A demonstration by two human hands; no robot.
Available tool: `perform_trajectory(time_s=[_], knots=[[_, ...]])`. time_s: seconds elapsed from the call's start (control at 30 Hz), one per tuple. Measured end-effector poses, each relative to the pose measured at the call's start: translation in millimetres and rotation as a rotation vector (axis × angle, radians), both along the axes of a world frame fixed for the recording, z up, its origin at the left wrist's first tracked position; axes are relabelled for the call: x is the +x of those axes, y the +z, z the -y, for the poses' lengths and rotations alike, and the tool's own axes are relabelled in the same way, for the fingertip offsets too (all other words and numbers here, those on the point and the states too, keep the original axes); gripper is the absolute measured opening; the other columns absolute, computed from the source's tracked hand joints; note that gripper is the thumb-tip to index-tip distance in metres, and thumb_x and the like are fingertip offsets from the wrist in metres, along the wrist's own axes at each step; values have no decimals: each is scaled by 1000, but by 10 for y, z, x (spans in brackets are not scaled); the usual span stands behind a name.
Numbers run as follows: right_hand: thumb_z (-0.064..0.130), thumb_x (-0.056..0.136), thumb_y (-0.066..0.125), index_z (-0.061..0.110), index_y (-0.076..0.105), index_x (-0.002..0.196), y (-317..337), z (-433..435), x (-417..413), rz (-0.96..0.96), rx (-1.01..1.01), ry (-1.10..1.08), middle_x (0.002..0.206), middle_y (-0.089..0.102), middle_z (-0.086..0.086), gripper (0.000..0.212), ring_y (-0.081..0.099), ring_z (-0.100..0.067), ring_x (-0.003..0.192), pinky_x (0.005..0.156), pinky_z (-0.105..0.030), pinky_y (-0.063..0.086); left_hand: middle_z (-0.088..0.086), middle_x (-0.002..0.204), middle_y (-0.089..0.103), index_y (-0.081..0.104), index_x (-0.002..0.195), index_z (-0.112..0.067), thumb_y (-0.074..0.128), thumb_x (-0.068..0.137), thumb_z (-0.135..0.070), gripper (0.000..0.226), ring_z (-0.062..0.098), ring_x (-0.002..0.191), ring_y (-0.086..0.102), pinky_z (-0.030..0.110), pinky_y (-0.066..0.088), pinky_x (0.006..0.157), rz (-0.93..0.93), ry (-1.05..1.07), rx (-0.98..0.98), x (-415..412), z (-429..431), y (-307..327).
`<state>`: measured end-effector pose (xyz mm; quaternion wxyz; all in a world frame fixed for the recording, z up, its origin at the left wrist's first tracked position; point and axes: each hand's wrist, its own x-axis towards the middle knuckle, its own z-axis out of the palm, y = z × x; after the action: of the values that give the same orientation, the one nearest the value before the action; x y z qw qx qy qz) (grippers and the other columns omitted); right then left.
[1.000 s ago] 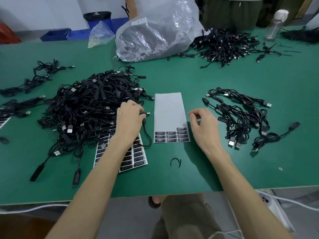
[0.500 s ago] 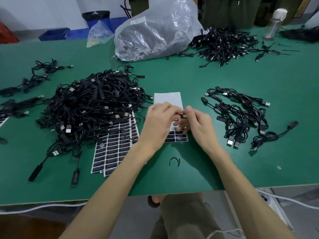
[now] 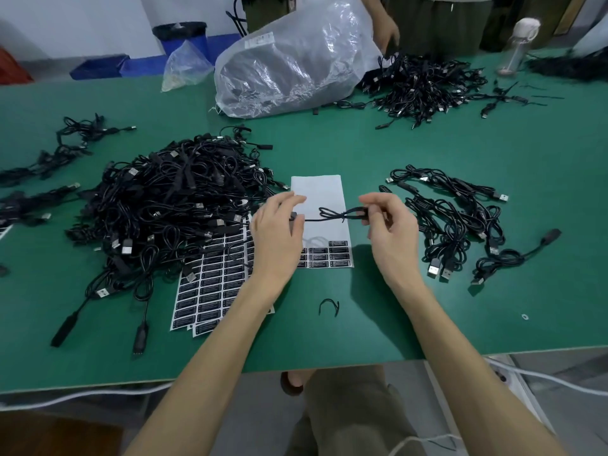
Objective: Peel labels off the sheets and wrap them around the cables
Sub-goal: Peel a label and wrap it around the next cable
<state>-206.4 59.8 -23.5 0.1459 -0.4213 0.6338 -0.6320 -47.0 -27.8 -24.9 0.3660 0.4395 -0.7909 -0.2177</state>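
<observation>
A: What occupies the work surface, largest item first?

B: The green table [image 3: 427,153] fills the view. A clear plastic bag [image 3: 292,60] lies at 12 o'clock. The big pile of black cables [image 3: 164,205] sits at 9 o'clock from the hands. A second pile [image 3: 424,87] lies at 1 o'clock, and a smaller group of cables [image 3: 460,222] at 3 o'clock.

A: Where are the label sheets?

B: The full label sheets [image 3: 210,284] lie at 7 o'clock, partly under the big pile. The nearly used sheet [image 3: 320,199] lies directly beneath the hands, with labels [image 3: 329,258] left only along its near edge.

A: State of the hands?

B: The left hand [image 3: 276,238] is pinched on one end of a single cable [image 3: 332,215]. The right hand [image 3: 391,228] is pinched on the other end. The cable spans between them above the sheet. A short black tie [image 3: 329,306] lies on the table at 6 o'clock.
</observation>
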Motion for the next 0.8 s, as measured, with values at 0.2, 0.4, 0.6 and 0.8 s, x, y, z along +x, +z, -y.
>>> perform_trajectory(time_s=[0.2, 0.4, 0.6, 0.8], knots=[[1, 107, 44, 17, 65, 107, -18, -10, -2, 5, -44, -95, 95, 66, 6, 27, 63, -10, 84, 80, -27, 51, -3, 132, 64, 70, 125, -19, 46, 110, -29, 30, 20, 128, 54, 48, 24, 119, 78, -33, 38, -26, -32, 4], [0, 107, 41, 11, 64, 108, -48, 38, -19, 293, -71, -206, 97, 67, -5, 26, 62, -9, 83, 67, -23, 51, -8, 116, 64, 69, 106, -34, 59, 104, -31, 10, 17, 114, 58, 53, 39, 110, -120, -45, 149, 27, -34, 41], [2, 108, 39, 14, 63, 108, -52, 38, -5, 376, -76, -286, 98, 66, -3, 27, 61, -11, 82, 67, -19, 52, -2, 114, 64, 72, 105, -29, 64, 101, -13, 18, 6, 103, 59, 15, 46, 87, -249, -46, 173, 89, -1, 8], [5, 107, 41, 16, 63, 121, -56, 33, 17, 131, 131, -293, 120, 62, 2, 29, 54, -17, 117, 98, -33, 47, 5, 100, 70, 76, 100, -21, 65, 99, -6, 19, 3, 72, 65, 11, 47, 61, -385, -78, 280, 94, 5, 17]])
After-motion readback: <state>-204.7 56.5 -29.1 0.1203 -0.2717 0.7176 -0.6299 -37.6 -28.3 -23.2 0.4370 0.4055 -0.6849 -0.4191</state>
